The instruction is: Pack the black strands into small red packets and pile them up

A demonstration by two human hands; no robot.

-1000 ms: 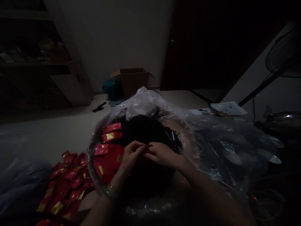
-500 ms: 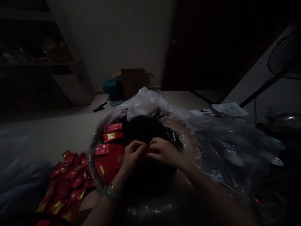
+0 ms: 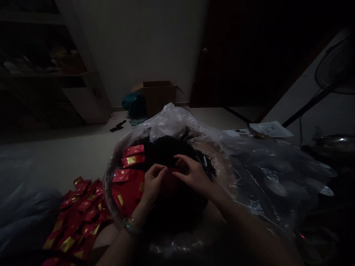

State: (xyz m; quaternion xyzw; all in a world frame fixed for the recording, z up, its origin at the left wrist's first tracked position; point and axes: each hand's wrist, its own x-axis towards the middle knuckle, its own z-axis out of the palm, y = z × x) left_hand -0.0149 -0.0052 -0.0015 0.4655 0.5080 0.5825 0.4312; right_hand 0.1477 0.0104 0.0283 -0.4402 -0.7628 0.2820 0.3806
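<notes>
Over a heap of black, loose, leaf-like material (image 3: 172,147) in a round, plastic-lined basket (image 3: 109,184), my two hands are close together but apart. The thumb and fingers of my left hand (image 3: 152,183) are pinched; what they hold is too dark to make out. A dim red patch (image 3: 170,179), perhaps a packet, shows between the hands. My right hand (image 3: 192,175) is open, thumb and fingers spread towards the left hand. Red packets with gold labels (image 3: 131,160) lie at the basket's left side. A slim dark tool with a shiny edge (image 3: 205,162) rests on the heap beyond my right hand.
Many more red packets (image 3: 80,218) are piled outside the basket at left. Clear plastic sheeting (image 3: 266,181) spreads to the right. A cardboard box (image 3: 159,96) and a teal bag (image 3: 134,105) stand by the wall. A fan (image 3: 335,66) is at right.
My right hand has let go and drawn slightly away from the left, its fingers opening. The left hand has shifted a little left and stays pinched.
</notes>
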